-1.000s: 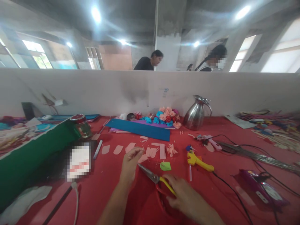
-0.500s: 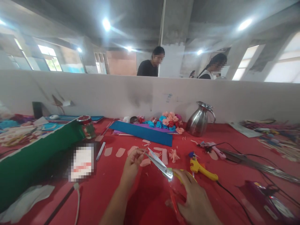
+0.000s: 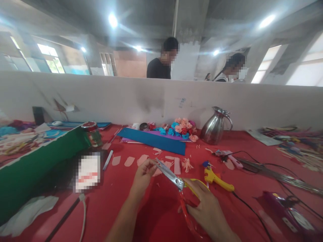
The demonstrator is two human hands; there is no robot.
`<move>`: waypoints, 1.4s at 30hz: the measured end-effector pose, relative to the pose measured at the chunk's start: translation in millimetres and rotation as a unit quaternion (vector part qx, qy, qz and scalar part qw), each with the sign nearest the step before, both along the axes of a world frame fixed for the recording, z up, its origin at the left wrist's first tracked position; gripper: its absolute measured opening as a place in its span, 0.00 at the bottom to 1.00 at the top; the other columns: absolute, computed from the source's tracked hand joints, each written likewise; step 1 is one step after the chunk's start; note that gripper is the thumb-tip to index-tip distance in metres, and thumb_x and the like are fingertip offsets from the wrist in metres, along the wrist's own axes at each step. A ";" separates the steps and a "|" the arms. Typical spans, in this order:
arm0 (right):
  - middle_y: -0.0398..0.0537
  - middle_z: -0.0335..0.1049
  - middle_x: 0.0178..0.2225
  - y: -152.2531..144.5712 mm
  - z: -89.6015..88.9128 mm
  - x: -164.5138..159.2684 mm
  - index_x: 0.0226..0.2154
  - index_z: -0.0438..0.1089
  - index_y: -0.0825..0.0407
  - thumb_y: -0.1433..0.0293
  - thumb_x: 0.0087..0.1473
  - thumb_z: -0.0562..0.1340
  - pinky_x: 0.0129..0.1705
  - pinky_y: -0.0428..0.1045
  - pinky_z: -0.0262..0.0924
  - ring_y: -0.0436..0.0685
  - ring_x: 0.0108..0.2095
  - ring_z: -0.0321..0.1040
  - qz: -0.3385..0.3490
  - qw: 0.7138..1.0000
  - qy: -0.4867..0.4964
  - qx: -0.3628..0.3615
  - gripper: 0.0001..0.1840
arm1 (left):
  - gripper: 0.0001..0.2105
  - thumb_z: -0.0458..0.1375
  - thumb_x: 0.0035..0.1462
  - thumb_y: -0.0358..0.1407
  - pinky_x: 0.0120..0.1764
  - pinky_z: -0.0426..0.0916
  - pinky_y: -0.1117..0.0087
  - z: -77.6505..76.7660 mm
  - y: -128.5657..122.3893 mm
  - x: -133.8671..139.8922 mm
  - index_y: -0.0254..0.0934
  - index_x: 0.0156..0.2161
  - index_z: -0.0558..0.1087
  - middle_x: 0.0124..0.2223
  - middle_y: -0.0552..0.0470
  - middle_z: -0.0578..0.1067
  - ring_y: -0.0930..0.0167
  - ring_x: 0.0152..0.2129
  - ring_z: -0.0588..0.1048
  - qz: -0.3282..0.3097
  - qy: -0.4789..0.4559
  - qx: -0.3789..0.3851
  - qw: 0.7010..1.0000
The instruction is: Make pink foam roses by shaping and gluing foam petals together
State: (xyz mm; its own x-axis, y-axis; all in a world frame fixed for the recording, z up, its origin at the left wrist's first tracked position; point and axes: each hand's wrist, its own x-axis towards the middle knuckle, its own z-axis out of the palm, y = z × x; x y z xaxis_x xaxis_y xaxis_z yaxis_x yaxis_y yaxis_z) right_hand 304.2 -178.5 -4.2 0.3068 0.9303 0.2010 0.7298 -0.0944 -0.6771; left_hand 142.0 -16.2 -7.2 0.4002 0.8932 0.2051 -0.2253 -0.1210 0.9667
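Note:
My right hand (image 3: 208, 205) grips the red handles of a pair of scissors (image 3: 170, 174). The silver blades point up and to the left, closed together. Fingers pressed together, my left hand (image 3: 144, 173) pinches a small piece of pink paper right at the blade tips; most of that piece is hidden by the fingers and blades. Behind both hands, cut pink paper pieces (image 3: 129, 161) lie in a loose row, with a heap of pink scraps (image 3: 187, 165) to the right.
A yellow glue gun (image 3: 219, 181) with a black cord lies right of my right hand. Farther back are a blue sheet (image 3: 153, 142), paper flowers (image 3: 183, 127) and a steel jug (image 3: 214, 127). A glass jar (image 3: 93, 136) stands left, beside a green divider (image 3: 50, 161).
The scissor blades, parted half a second ago, have come together at the left fingertips. My left hand stays nearly in place, and the view has tilted slightly.

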 end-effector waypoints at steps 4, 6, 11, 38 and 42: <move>0.46 0.67 0.49 0.7 -1.0 0.7 0.52 0.64 0.42 0.68 0.42 0.63 0.50 0.52 0.59 0.60 0.50 0.63 0.011 1.000 0.012 0.007 0.31 | 0.05 0.61 0.47 0.38 0.39 0.65 0.68 0.7 -0.2 0.1 0.39 0.25 0.72 0.30 0.52 0.73 0.68 0.32 0.71 -0.003 0.000 0.004 1.000; 0.47 0.67 0.49 0.9 -0.9 0.8 0.52 0.64 0.42 0.68 0.42 0.63 0.50 0.53 0.58 0.61 0.50 0.63 0.012 1.000 0.016 0.004 0.31 | 0.06 0.62 0.46 0.38 0.38 0.65 0.69 1.5 -0.4 0.4 0.39 0.25 0.71 0.30 0.52 0.73 0.68 0.32 0.71 -0.001 0.001 0.004 1.000; 0.47 0.67 0.49 0.8 -3.5 2.7 0.51 0.64 0.42 0.68 0.41 0.63 0.50 0.54 0.58 0.61 0.50 0.63 -0.006 1.000 0.005 -0.006 0.31 | 0.07 0.62 0.46 0.39 0.37 0.65 0.69 2.7 -0.8 1.1 0.38 0.25 0.71 0.29 0.52 0.73 0.69 0.31 0.70 0.003 0.002 0.007 1.000; 0.49 0.66 0.50 -2.7 0.7 -13.4 0.52 0.63 0.46 0.73 0.47 0.58 0.53 0.52 0.53 0.59 0.50 0.62 0.092 0.983 -0.107 -0.120 0.27 | 0.07 0.63 0.44 0.38 0.42 0.65 0.69 1.8 5.7 -4.6 0.38 0.30 0.75 0.34 0.52 0.75 0.70 0.35 0.72 0.167 -0.057 0.026 0.984; 0.48 0.66 0.48 1.9 12.1 -12.5 0.51 0.64 0.45 0.69 0.50 0.60 0.52 0.52 0.52 0.59 0.50 0.59 0.159 0.972 -0.141 -0.101 0.23 | 0.09 0.64 0.42 0.39 0.43 0.66 0.67 3.9 5.7 -2.0 0.38 0.31 0.75 0.34 0.52 0.76 0.69 0.34 0.73 0.181 -0.046 -0.010 0.982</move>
